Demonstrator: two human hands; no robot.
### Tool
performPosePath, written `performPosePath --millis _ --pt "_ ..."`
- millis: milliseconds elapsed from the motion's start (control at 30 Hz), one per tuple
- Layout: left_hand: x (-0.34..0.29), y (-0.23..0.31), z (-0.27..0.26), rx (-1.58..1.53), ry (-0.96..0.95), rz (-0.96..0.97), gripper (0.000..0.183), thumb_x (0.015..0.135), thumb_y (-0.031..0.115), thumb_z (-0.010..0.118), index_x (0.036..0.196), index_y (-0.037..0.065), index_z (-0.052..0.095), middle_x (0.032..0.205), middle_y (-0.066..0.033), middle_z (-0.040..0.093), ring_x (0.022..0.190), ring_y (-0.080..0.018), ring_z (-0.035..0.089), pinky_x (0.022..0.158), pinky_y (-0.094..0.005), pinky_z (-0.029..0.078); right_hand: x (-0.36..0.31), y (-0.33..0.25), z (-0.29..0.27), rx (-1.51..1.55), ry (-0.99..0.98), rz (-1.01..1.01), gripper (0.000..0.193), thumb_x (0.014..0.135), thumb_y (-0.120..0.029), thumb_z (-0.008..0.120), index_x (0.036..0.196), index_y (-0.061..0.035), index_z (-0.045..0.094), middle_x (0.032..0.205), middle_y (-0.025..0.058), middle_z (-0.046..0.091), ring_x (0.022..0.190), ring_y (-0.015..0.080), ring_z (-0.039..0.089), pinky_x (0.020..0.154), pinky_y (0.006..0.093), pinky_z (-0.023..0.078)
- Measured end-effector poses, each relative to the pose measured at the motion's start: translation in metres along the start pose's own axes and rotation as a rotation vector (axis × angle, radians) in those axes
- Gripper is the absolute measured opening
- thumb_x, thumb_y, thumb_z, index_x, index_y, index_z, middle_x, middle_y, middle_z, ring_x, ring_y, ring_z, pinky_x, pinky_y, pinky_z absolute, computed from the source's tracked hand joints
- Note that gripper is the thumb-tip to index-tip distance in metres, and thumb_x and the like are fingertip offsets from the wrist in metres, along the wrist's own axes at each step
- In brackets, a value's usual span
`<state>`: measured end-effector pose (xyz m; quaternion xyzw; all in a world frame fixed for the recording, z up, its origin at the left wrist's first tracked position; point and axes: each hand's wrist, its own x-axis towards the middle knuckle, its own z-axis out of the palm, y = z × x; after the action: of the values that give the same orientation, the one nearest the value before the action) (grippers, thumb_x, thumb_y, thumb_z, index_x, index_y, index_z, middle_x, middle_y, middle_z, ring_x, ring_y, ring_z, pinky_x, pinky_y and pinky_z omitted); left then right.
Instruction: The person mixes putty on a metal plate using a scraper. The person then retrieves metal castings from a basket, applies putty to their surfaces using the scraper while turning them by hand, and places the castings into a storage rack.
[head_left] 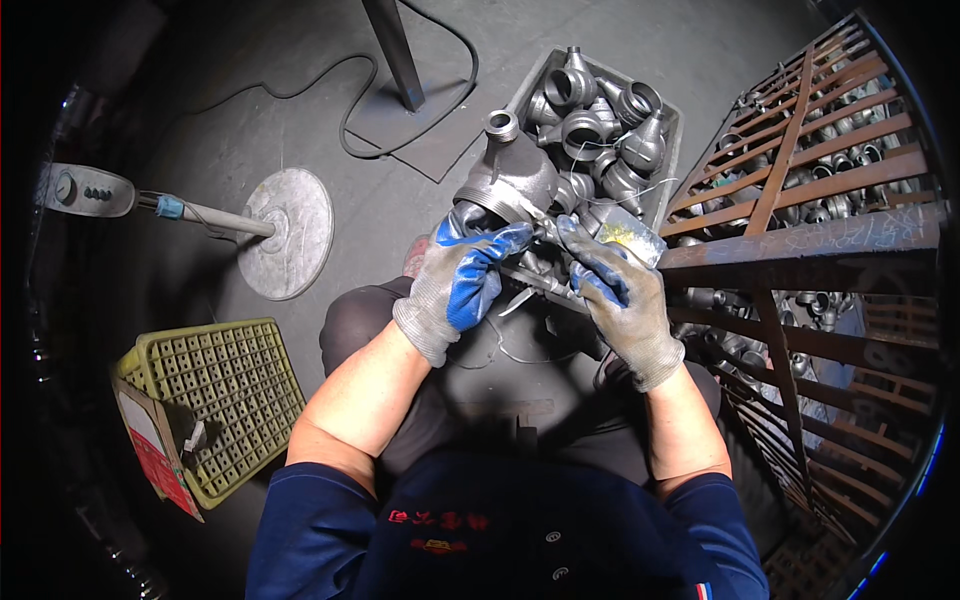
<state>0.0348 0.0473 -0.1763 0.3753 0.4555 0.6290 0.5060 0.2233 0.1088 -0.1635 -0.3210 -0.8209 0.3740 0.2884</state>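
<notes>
In front of me is a grey metal casting [512,175], a hollow body with a wide threaded mouth toward me and a narrow neck at its far end. My left hand [455,285], in a grey glove with a blue palm, is closed on the casting's near rim. My right hand [622,295], gloved alike, has its fingers pinched together beside the casting's right edge, close to the left fingertips. Something small and pale shows at those fingertips, too small to name. Thin white wire or cord hangs below the hands.
Beyond the hands stands a grey crate [672,140] heaped with similar castings. A rusty slatted metal cage [800,140] holding more castings fills the right side. At left are a stand with a round base [290,235], a yellow plastic crate [225,400] and a black cable [345,125].
</notes>
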Motion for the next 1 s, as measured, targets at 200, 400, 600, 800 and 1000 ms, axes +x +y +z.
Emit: performPosePath --millis 200,400,600,800,1000 --pt "-0.001 -0.006 -0.003 0.434 -0.021 0.298 0.027 0.082 -0.002 0.06 0.109 0.001 0.057 0.1 -0.0053 0.063 0.09 -0.0123 0.06 0.076 -0.0263 0.049 0.002 -0.002 0.0 0.036 0.058 0.016 0.034 0.075 -0.002 0.064 0.109 -0.0037 0.061 0.1 0.0159 0.064 0.091 0.0297 0.062 0.08 0.0342 0.048" --pt "0.0 0.001 -0.004 0.56 -0.079 0.388 0.027 0.083 0.0 0.059 0.11 0.001 0.057 0.099 -0.0059 0.063 0.088 -0.012 0.06 0.075 -0.0256 0.049 0.0 -0.003 -0.003 0.102 -0.015 0.109 0.035 0.076 0.001 0.061 0.111 -0.0012 0.061 0.105 0.0149 0.064 0.095 0.0236 0.062 0.084 0.0307 0.046" --pt "-0.001 -0.009 -0.001 0.359 -0.004 0.201 0.025 0.085 0.004 0.056 0.111 0.001 0.055 0.096 -0.0066 0.062 0.084 -0.0124 0.061 0.072 -0.0246 0.05 0.0 -0.001 -0.001 0.128 0.015 0.096 0.034 0.079 -0.001 0.06 0.112 -0.0037 0.061 0.104 0.0157 0.064 0.096 0.0282 0.062 0.084 0.0318 0.047" --pt "0.004 -0.027 -0.009 -0.393 0.087 -0.241 0.023 0.086 0.005 0.055 0.109 0.0 0.056 0.095 -0.0064 0.062 0.079 -0.0122 0.061 0.069 -0.0242 0.051 -0.002 0.001 -0.001 0.165 -0.014 0.136 0.033 0.08 -0.002 0.058 0.113 -0.0032 0.06 0.107 0.0155 0.063 0.1 0.0244 0.062 0.087 0.0312 0.046" --pt "0.008 -0.001 0.005 -0.38 0.019 -0.205 0.027 0.085 0.002 0.057 0.112 0.0 0.056 0.101 -0.0061 0.062 0.09 -0.0128 0.059 0.079 -0.0253 0.048 0.001 0.0 -0.005 0.492 -0.054 0.246 0.032 0.084 0.001 0.053 0.115 0.0038 0.057 0.116 0.014 0.059 0.107 0.0173 0.056 0.089 0.028 0.044"
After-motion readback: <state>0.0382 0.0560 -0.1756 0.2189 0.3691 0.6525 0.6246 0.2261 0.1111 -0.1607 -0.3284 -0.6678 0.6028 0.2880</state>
